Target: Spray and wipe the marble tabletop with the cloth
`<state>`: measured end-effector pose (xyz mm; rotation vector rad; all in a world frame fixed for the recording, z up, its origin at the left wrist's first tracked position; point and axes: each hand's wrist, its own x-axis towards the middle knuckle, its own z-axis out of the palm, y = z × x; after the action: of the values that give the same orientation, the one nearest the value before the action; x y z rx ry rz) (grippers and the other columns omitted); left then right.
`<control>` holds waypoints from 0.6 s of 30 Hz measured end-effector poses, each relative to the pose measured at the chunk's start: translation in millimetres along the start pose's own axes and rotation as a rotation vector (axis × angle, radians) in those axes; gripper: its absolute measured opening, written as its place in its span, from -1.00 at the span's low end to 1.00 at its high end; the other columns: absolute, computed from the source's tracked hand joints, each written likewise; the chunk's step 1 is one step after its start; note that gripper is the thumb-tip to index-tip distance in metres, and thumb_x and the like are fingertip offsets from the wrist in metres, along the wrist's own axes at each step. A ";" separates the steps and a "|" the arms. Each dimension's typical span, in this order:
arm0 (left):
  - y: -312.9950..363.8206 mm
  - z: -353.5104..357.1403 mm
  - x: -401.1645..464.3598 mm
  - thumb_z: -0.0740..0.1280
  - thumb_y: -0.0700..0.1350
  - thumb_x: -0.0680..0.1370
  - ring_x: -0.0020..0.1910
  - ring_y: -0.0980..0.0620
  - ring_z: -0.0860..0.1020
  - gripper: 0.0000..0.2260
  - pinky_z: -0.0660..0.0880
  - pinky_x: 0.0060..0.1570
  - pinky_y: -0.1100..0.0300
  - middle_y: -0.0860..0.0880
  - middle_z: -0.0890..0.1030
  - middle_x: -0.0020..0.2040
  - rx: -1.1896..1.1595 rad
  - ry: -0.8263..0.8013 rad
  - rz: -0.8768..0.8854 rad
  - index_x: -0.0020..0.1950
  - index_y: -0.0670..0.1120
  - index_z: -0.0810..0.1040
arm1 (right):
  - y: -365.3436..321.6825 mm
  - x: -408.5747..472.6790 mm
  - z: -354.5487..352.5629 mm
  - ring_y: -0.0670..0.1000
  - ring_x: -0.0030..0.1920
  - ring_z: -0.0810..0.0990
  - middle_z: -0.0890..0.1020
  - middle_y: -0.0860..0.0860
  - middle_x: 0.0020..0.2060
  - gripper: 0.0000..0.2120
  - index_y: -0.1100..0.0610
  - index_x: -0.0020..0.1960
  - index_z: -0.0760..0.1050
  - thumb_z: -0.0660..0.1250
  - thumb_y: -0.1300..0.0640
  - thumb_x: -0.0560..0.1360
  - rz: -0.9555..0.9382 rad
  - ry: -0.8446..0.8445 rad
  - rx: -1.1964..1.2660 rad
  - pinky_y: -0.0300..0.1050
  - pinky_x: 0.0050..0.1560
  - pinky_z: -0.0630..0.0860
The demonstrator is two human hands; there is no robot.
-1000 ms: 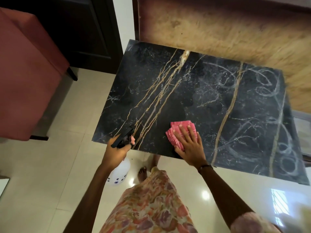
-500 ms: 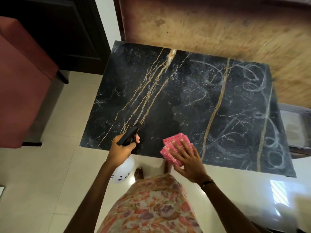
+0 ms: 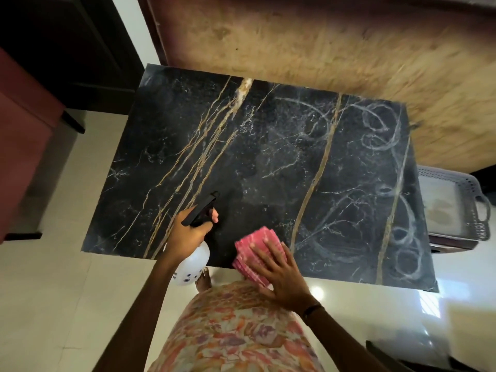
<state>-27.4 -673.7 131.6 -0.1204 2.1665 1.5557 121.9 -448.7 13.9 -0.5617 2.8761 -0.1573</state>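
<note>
Cloth (image 3: 255, 253) (pink, folded) lies at the marble tabletop's (image 3: 268, 157) lower edge, pressed under the flat, spread right hand (image 3: 281, 280). Left hand (image 3: 188, 234) grips the spray bottle (image 3: 194, 261), lower centre.

Spray bottle (image 3: 191, 267) — dark marks, nothing legible

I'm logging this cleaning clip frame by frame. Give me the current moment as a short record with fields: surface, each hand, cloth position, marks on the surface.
surface: black marble tabletop with gold and white veins
left hand: grips a white spray bottle, black nozzle aimed over the top
right hand: flat, fingers spread, pressing the pink cloth
cloth position: folded, at the near edge, partly overhanging it
marks: pale looping streaks on the right part
beside table: grey tray, far right
</note>
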 end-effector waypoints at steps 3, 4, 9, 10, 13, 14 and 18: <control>7.6 11.4 10.2 0.25 -0.42 0.48 -0.56 0.25 0.46 -0.81 0.33 -0.48 0.36 0.15 0.60 -0.43 -0.006 0.004 -0.014 -0.11 -0.19 0.59 | 37.8 -34.7 -1.1 0.16 0.54 0.05 0.20 0.02 0.52 -0.43 -0.09 0.54 0.11 -0.03 -0.26 0.58 0.088 0.027 0.018 0.32 0.38 0.14; 10.1 15.0 13.2 0.25 -0.41 0.49 -0.57 0.24 0.46 -0.82 0.33 -0.52 0.38 0.17 0.59 -0.46 -0.002 0.006 -0.023 -0.09 -0.19 0.59 | 52.1 -35.4 -4.0 0.16 0.54 0.04 0.20 0.03 0.52 -0.43 -0.10 0.54 0.09 -0.02 -0.25 0.58 0.145 0.030 0.038 0.33 0.37 0.16; 18.2 27.5 25.4 0.26 -0.38 0.50 -0.56 0.23 0.46 -0.83 0.32 -0.52 0.36 0.21 0.57 -0.48 0.000 0.026 -0.023 -0.07 -0.17 0.59 | 81.1 35.6 -24.2 0.20 0.54 0.03 0.15 0.03 0.54 -0.35 -0.11 0.53 0.10 0.12 -0.23 0.48 0.373 0.031 0.103 0.37 0.41 0.12; 18.5 29.7 27.8 0.26 -0.38 0.49 -0.55 0.24 0.47 -0.82 0.32 -0.50 0.36 0.21 0.57 -0.48 0.003 0.032 -0.025 -0.08 -0.15 0.59 | 77.8 55.4 -27.5 0.21 0.53 0.04 0.15 0.03 0.54 -0.33 -0.11 0.53 0.12 0.13 -0.23 0.46 0.383 0.037 0.109 0.37 0.42 0.08; 20.5 35.5 32.8 0.26 -0.40 0.49 -0.56 0.23 0.46 -0.82 0.32 -0.51 0.37 0.20 0.56 -0.49 -0.009 0.036 -0.037 -0.07 -0.18 0.59 | 55.3 90.2 -27.3 0.20 0.53 0.04 0.14 0.04 0.53 -0.33 -0.09 0.53 0.13 0.15 -0.21 0.46 0.267 0.046 0.111 0.42 0.40 0.07; 21.6 37.6 34.9 0.25 -0.41 0.49 -0.58 0.22 0.44 -0.83 0.31 -0.53 0.36 0.18 0.56 -0.50 -0.015 0.036 -0.033 -0.06 -0.22 0.59 | 48.7 89.0 -24.5 0.19 0.53 0.03 0.15 0.04 0.53 -0.35 -0.09 0.53 0.14 0.14 -0.21 0.48 0.192 0.040 0.106 0.43 0.41 0.07; 25.8 43.7 43.5 0.23 -0.45 0.47 -0.60 0.23 0.44 -0.84 0.30 -0.54 0.41 0.16 0.55 -0.53 -0.039 0.064 -0.047 -0.05 -0.30 0.57 | 64.8 43.5 -8.9 0.14 0.54 0.02 0.16 -0.02 0.52 -0.39 -0.16 0.50 0.15 0.13 -0.25 0.49 -0.079 0.045 0.028 0.28 0.47 -0.07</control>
<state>-60.6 -616.1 125.1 -0.2354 2.1662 1.5883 57.1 -405.0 5.4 -0.6758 2.8909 -0.2249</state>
